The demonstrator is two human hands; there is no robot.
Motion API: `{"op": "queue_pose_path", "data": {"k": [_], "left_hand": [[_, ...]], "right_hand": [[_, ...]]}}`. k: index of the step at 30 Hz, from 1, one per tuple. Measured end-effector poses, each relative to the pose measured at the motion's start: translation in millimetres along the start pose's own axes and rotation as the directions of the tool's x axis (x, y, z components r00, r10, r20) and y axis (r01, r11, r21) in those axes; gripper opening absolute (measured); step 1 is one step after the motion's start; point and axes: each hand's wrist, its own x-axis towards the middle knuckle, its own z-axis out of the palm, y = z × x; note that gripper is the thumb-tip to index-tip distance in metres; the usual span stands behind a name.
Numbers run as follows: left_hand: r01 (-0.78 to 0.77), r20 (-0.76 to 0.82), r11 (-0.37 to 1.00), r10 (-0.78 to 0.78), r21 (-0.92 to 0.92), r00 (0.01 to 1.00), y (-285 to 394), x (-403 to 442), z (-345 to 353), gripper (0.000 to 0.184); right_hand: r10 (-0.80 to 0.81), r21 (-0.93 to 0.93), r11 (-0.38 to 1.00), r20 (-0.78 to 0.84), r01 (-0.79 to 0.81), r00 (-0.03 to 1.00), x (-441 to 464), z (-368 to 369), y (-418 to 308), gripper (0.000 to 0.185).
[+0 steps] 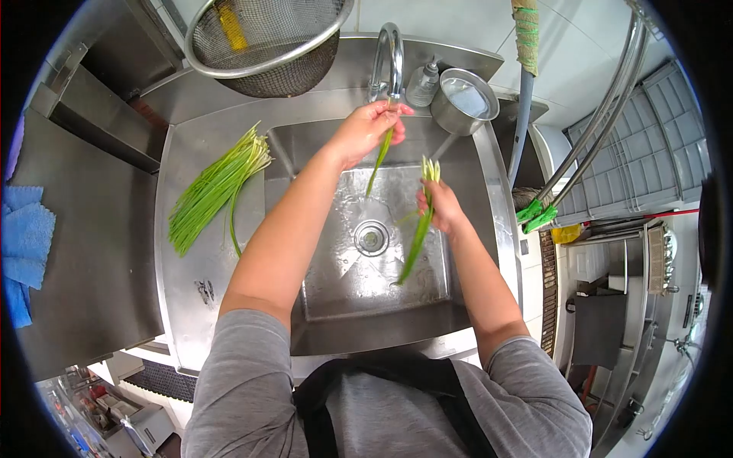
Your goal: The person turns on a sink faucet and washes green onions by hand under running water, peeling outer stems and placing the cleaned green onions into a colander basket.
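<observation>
My left hand [368,133] is under the faucet [389,61], its fingers closed around a few green chive stalks [379,162] that hang down over the sink [336,301]. Lower and to the right, my right hand [440,204] grips a small bunch of chives [416,248]. Their pale ends point up and the green leaves trail toward the basin floor, slightly blurred. On the steel drainboard to the left lies a larger pile of chives [217,187], pale ends toward the back. The drain [371,238] shows between my arms, and the basin floor looks wet.
Behind the sink stand a mesh strainer [263,84], a clear bottle [422,82] and a metal pot [464,103]. Blue cloths [27,237] lie on the left counter. A hose [523,114] and a grey plastic crate [649,145] are at the right.
</observation>
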Motion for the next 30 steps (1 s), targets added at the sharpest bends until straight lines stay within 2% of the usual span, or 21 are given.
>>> {"op": "queue_pose_path", "data": {"k": [2,4,5,6,8,9,14,16,18,19,20,22,23,25,28,29,30], "left_hand": [[0.042,-0.003,0.997,-0.042,0.063,0.999,-2.0,-2.9,4.7,0.022],[0.084,-0.208,0.991,-0.060,0.109,0.976,-10.2,-4.9,7.7,0.026],[0.047,-0.280,0.993,-0.014,0.111,0.960,-14.2,-5.7,9.8,0.025],[0.045,-0.275,0.992,-0.011,0.119,0.961,-18.2,-7.4,11.0,0.025],[-0.070,-0.259,0.989,0.102,0.130,0.961,-22.9,-11.7,13.8,0.019],[-0.056,-0.245,0.998,0.047,-0.031,0.968,-23.3,-12.3,15.7,0.013],[-0.018,-0.304,0.997,-0.005,-0.072,0.953,-22.6,-14.1,11.9,0.015],[-0.007,-0.318,0.994,-0.029,-0.111,0.948,-22.6,-13.1,7.1,0.016],[-0.043,-0.363,0.998,0.057,0.047,0.930,-16.7,-12.5,7.3,0.018],[-0.006,-0.393,0.991,0.057,0.132,0.918,-14.7,-12.3,9.6,0.014],[-0.004,-0.392,0.991,0.056,0.131,0.918,-14.3,-13.1,10.8,0.014],[-0.060,-0.237,0.996,0.043,-0.065,0.971,-12.8,-13.9,12.3,0.013],[-0.058,-0.235,0.996,0.041,-0.064,0.971,-13.5,-12.8,10.5,0.013],[-0.035,-0.304,0.980,0.095,0.198,0.948,-13.4,-9.6,3.4,0.016],[-0.060,-0.365,0.992,0.096,0.109,0.926,-7.7,-8.4,0.1,0.018],[-0.041,-0.428,0.992,0.088,0.118,0.900,-7.3,-6.3,-3.7,0.020],[-0.038,-0.424,0.992,0.086,0.120,0.902,-6.9,-2.5,-14.6,0.020]], "right_hand": [[-0.149,0.174,0.978,0.185,0.117,0.971,-8.4,27.2,-23.0,0.013],[-0.211,0.211,0.962,0.185,0.171,0.960,-18.0,52.8,-43.1,0.013],[-0.267,0.242,0.945,0.187,0.219,0.946,-20.8,62.4,-49.9,0.014],[-0.273,0.249,0.942,0.186,0.224,0.944,-22.1,68.9,-53.9,0.014],[-0.352,0.253,0.922,0.232,0.293,0.907,-23.7,78.9,-58.4,0.014],[-0.353,0.268,0.919,0.234,0.288,0.906,-24.8,83.6,-58.7,0.013],[-0.365,0.290,0.911,0.231,0.294,0.902,-25.8,94.8,-53.9,0.012],[-0.392,0.224,0.912,0.233,0.344,0.890,-27.1,96.6,-52.9,0.015],[-0.373,0.215,0.921,0.234,0.326,0.898,-28.0,96.0,-53.4,0.014],[-0.356,0.206,0.928,0.235,0.311,0.905,-28.0,95.4,-53.8,0.012],[-0.355,0.206,0.928,0.233,0.311,0.905,-27.1,95.0,-53.5,0.012],[-0.379,0.266,0.908,0.189,0.325,0.906,-23.4,94.7,-52.1,0.010],[-0.379,0.268,0.907,0.187,0.324,0.906,-21.7,93.1,-50.7,0.010],[-0.408,0.284,0.897,0.230,0.340,0.884,-18.7,89.1,-47.6,0.008],[-0.421,0.303,0.886,0.207,0.351,0.883,-24.7,88.3,-54.2,0.007],[-0.422,0.306,0.885,0.203,0.352,0.884,-24.6,85.2,-54.4,0.007],[-0.434,0.281,0.886,0.223,0.369,0.873,-24.5,80.6,-54.4,0.007]]}}
